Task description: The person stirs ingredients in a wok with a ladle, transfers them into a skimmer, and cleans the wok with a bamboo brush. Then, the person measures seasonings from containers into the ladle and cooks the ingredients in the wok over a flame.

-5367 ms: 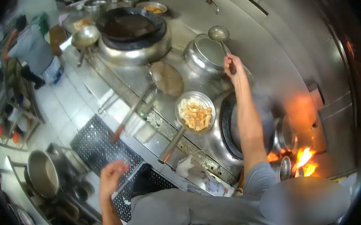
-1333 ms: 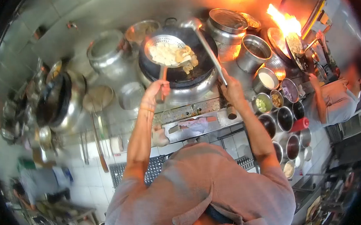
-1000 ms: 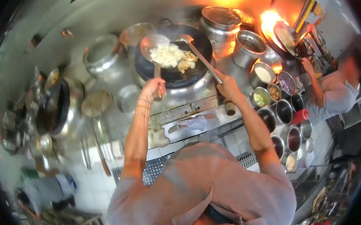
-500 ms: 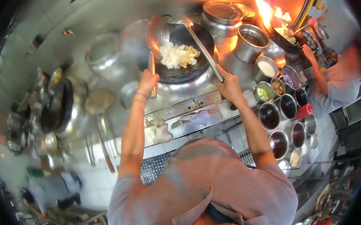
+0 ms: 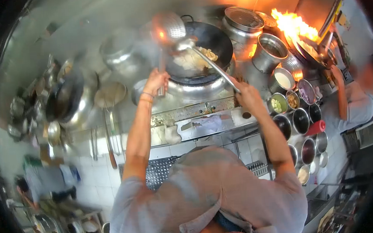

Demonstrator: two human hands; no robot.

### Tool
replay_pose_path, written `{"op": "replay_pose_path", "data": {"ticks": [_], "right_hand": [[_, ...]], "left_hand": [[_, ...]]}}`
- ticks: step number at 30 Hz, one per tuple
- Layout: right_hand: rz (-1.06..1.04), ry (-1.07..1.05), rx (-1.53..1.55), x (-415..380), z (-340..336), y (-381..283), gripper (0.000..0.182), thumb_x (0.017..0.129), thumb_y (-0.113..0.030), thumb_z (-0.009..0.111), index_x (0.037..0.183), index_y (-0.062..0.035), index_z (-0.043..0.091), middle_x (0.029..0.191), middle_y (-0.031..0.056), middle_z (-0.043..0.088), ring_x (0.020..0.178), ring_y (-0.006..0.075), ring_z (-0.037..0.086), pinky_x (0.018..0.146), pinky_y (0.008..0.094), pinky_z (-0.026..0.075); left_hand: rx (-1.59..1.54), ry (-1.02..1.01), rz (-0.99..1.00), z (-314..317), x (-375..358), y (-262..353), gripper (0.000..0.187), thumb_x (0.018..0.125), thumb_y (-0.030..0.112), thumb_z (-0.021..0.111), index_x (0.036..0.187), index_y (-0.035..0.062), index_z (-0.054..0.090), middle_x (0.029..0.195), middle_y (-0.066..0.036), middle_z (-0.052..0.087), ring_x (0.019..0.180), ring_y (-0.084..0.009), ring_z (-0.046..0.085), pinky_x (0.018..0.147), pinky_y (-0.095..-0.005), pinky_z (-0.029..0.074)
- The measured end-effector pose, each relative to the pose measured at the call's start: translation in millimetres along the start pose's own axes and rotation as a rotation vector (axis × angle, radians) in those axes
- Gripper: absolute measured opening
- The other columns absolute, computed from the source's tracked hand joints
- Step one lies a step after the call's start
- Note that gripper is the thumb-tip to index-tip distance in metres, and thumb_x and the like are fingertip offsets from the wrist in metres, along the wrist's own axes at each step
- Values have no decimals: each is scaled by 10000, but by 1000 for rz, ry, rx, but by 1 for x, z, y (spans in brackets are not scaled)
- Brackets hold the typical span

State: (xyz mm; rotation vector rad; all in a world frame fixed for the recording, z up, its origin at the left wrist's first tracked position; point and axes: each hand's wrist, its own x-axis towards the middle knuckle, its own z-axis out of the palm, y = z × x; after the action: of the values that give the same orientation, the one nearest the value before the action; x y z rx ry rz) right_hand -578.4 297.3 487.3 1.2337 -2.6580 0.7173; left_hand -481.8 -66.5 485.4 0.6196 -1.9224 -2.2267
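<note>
My left hand [image 5: 154,82] is wrapped round the handle of a perforated skimmer [image 5: 172,27], whose bowl stands over the wok's far left rim. My right hand [image 5: 251,98] grips the long metal handle of a ladle [image 5: 214,65]. The ladle's bowl hangs over the pale, flat pieces of food [image 5: 194,60] in the dark wok [image 5: 219,37]. Steam blurs the food's left side. The wok sits on a round metal burner ring [image 5: 202,89] in front of me.
A co-worker [image 5: 353,100] at the right tends a flaming wok [image 5: 307,49]. Pots, including a lidded pot [image 5: 243,19], and several ingredient containers [image 5: 300,120] stand between us. At the left are another wok [image 5: 62,99] and a round strainer [image 5: 110,95]. A cloth [image 5: 208,123] lies on the front ledge.
The ladle's bowl has come from the wok's far rim toward me, over the food. The skimmer's bowl has turned to show more of its holes. The co-worker's flames have spread, and my view has shifted.
</note>
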Motion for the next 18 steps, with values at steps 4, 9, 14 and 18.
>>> {"op": "replay_pose_path", "data": {"ticks": [4,9,14,18], "right_hand": [[61,-59,-94,-37,-12,29,663,727,6,594,1361,-155,487,929,215,643,852,399,620,742,439,505],[379,200,456,-68,6,-3,600,749,39,587,1337,-13,482,881,216,627,796,235,620,763,328,496],[558,172,885,-37,7,-27,519,863,-15,543,1373,-8,443,684,13,556,450,53,438,380,234,342],[486,182,761,9,36,-9,540,845,-27,554,1372,7,441,678,37,568,504,85,492,441,257,389]], "left_hand": [[-50,252,59,-35,-40,-8,175,823,43,543,943,67,418,611,-9,445,451,-108,448,374,-287,407],[-215,399,41,-76,-122,-53,145,837,46,540,948,58,448,629,-9,427,458,-97,417,356,-255,349],[-450,295,-96,-122,-159,-158,65,859,71,519,897,47,471,652,0,436,459,-82,395,356,-238,339],[-707,147,-201,-119,-167,-196,62,873,83,515,913,37,502,679,11,446,467,-67,381,365,-221,326]]}}
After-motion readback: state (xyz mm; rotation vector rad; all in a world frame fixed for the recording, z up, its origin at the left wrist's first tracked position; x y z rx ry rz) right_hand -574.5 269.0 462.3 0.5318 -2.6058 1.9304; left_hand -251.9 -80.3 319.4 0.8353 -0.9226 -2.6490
